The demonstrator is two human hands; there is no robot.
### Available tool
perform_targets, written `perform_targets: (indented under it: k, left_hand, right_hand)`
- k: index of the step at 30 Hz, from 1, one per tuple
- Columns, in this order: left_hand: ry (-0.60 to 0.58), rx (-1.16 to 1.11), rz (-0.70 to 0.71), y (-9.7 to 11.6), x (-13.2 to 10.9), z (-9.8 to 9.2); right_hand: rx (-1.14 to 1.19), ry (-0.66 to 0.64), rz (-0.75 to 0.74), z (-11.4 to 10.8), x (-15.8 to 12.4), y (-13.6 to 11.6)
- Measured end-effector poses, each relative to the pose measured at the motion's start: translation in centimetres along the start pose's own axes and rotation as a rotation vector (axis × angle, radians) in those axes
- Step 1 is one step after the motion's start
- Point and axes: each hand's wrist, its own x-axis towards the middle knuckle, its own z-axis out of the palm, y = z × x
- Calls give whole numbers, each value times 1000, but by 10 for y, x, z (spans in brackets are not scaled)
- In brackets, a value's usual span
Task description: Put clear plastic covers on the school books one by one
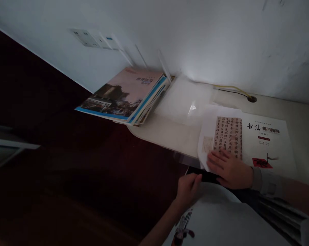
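Nearest to me, a white surface [221,212] with a small printed figure, too dim to make out, fills the bottom of the view. Just above it is the person's left hand [189,188], fingers curled in and thumb laid forward, beside a dark strip [207,176] below the desk edge; I cannot tell whether it is clamped on anything. The right hand [230,169], with a grey band [257,179] at the wrist, lies flat, fingers slightly apart, on the lower left part of a calligraphy book [267,143]. For a steady touch, I judge that a broad, light palm serves best, pressing evenly so the thin paper neither creases nor slides, with no fingertip dragging at the left edge

The book lies on the right part of the desk [269,108], near the front. It is white, with black brush-style lettering, a small red label and a red picture on its right side; on the left, a tan panel of handwritten columns runs partly under the fingers

Farther off, a shiny clear sheet [192,107] lies beside a stack of books [129,92] at the desk's left end; behind, a yellow cable [228,86] reaches a round hole [252,99], and sockets [85,37] sit on the pale wall [195,41]
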Motion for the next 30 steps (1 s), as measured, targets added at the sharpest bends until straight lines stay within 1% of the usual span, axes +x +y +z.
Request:
perform_targets:
  k: [1, 2, 3, 4, 5, 6, 8, 11, 13, 15, 16, 18, 20, 21, 22, 23, 24, 25, 26, 28, 29, 30]
  left_hand:
    - [-45, -156, -164, 1, 0, 5]
    - [-53, -305, -310, 4, 3, 9]
    - [-27, -431, -418, 8, 6, 12]
    - [24, -520, -477, 12, 11, 15]
    - [84, -566, -488, 18, 17, 16]
    - [137, -574, -460, 25, 24, 17]
    - [179, -527, -338, 40, 38, 17]
    - [172, -440, -167, 61, 61, 20]
    - [178, -421, -129, 65, 79, 23]
    - [219, -452, -138, 57, 99, 23]
    - [233, -478, -155, 49, 110, 21]
    - [231, -509, -208, 30, 128, 12]
    - [238, -451, -222, 11, 140, 0]
    - [283, -368, -188, 5, 143, -6]
    - [354, -256, -124, 1, 144, -11]
    - [425, -126, -30, -1, 142, -13]
    - [466, 6, 88, 0, 138, -14]
    - [455, 125, 220, 3, 132, -12]
    - [396, 221, 350, 8, 126, -7]
    - [223, 345, 569, 19, 113, 6]
    - [159, 380, 645, 24, 107, 13]
    - [125, 401, 693, 29, 102, 20]
  right_hand:
    - [6, 29, 13, 3, 1, -1]
    - [15, 61, 30, 6, 2, -2]
    - [25, 93, 47, 8, 3, -1]
    - [34, 128, 63, 10, 3, 0]
    - [41, 164, 75, 12, 1, 1]
    - [47, 204, 84, 12, -1, 2]
    - [54, 294, 110, 11, -7, 4]
    - [43, 416, 182, 8, -14, 6]
    - [6, 459, 251, 7, -13, 9]
    - [-48, 425, 338, 9, -3, 13]
    - [-77, 371, 386, 11, 6, 15]
    - [-126, 212, 463, 13, 26, 19]
    - [-151, 55, 505, 12, 47, 22]
    - [-154, -4, 509, 10, 57, 24]
    - [-154, -48, 508, 7, 64, 26]
    - [-151, -78, 502, 5, 69, 30]
    - [-146, -100, 490, 1, 73, 34]
    - [-140, -117, 469, -2, 74, 41]
    - [-128, -131, 437, -4, 73, 49]
    - [-86, -159, 321, -9, 67, 69]
    - [-64, -165, 254, -10, 62, 80]
    - [-48, -163, 199, -12, 57, 91]
